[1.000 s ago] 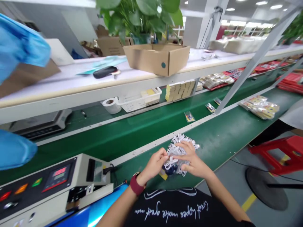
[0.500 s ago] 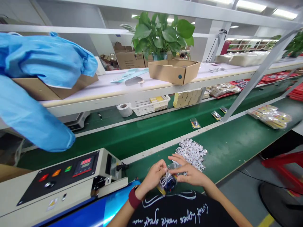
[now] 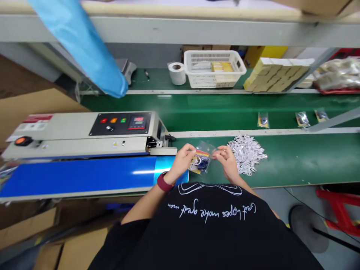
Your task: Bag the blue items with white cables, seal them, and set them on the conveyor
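My view has tipped down and swung left, bringing the whole machine [image 3: 123, 127] and its blue belt [image 3: 84, 176] into sight; half a second ago both hands crowded together over the packet [image 3: 200, 162], the right one spread across its top; now they have parted to either side and I can see its front plainly. To me that means the filling looks finished, or close to it; the white cord [image 3: 194, 161] sits beside a round dark-blue thing [image 3: 203, 164] against the yellow printed card, all seemingly within the clear wrap.

The packet is held over the green worktop [image 3: 295, 157], just beside the right end of the blue belt and left of the pile of white cords [image 3: 246, 154]; the right hand [image 3: 230, 163] comes between it and that pile. Its clear, unfilled end points away from the wearer; the long axis runs from the wearer outward, its far end leaning a little to the right.

The left hand [image 3: 182, 162] pinches the packet's upper left edge between thumb and fingers; the right hand's fingers are closed at the opposite edge, seemingly gripping the film; whether the mouth gapes I cannot tell.
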A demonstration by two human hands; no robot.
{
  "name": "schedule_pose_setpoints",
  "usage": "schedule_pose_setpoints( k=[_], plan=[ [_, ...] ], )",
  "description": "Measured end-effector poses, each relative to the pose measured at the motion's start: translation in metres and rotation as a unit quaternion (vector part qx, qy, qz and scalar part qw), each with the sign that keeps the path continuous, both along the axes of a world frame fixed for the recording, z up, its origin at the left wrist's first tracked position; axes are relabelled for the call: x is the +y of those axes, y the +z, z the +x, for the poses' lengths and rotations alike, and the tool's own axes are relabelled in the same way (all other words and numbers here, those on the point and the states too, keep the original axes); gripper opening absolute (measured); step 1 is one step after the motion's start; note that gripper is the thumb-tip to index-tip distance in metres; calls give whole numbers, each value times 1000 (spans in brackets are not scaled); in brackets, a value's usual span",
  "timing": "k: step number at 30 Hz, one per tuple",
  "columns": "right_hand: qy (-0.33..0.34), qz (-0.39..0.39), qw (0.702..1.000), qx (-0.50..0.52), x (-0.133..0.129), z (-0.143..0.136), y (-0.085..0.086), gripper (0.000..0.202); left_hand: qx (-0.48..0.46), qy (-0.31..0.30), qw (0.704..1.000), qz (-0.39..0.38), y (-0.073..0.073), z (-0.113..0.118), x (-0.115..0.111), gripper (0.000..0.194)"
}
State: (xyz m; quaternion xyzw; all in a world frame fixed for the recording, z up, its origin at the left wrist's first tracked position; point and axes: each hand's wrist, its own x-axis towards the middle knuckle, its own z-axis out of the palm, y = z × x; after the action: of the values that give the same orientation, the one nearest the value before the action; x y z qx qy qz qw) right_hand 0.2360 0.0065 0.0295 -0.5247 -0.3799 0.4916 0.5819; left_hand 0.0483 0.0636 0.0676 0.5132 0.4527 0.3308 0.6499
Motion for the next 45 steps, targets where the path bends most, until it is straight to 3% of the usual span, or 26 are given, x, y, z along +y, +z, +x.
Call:
schedule_pose_setpoints(
  k=[4, 9, 13, 17, 20, 23, 26, 31, 34, 36, 38, 42, 45],
  plan=[
    [30, -14, 999, -32, 2, -40, -8, 23, 16, 41, 999, 29, -9, -26, -18, 28],
    [27, 28, 989, -142, 3, -75, -16, 21, 145, 148, 968, 142, -23, -63, -39, 28],
    [-1, 147, 950, -276, 4, -95, -29, 19, 188, 211, 946, 160, -41, -89, -52, 30],
    [58, 200, 904, -373, 7, -113, -44, 18, 194, 242, 937, 159, -57, -110, -51, 30],
    [67, 125, 936, -321, 11, -131, -49, 22, 167, 227, 949, 144, -63, -126, -43, 27],
    [93, -4, 986, -138, 14, -151, -48, 24, 162, 223, 950, 145, -67, -143, -36, 26],
    [128, -87, 988, -13, 15, -166, -47, 30, 162, 225, 949, 152, -70, -158, -33, 25],
    [152, -125, 980, -25, 11, -179, -45, 33, 98, 220, 965, 104, -77, -167, -33, 25],
    [99, -40, 982, -156, 8, -181, -41, 30, 34, 257, 966, 21, -80, -165, -32, 28],
    [62, 39, 961, -266, 8, -182, -39, 28, -1, 284, 958, -22, -80, -164, -30, 30],
    [49, 67, 946, -313, 10, -183, -40, 27, -22, 288, 956, -46, -80, -165, -26, 30],
    [46, -61, 984, -161, 18, -192, -47, 27, -64, 267, 956, -103, -79, -170, -16, 27],
    [41, -121, 991, -42, 26, -200, -48, 26, -92, 283, 948, -115, -80, -172, -6, 25]
  ],
)
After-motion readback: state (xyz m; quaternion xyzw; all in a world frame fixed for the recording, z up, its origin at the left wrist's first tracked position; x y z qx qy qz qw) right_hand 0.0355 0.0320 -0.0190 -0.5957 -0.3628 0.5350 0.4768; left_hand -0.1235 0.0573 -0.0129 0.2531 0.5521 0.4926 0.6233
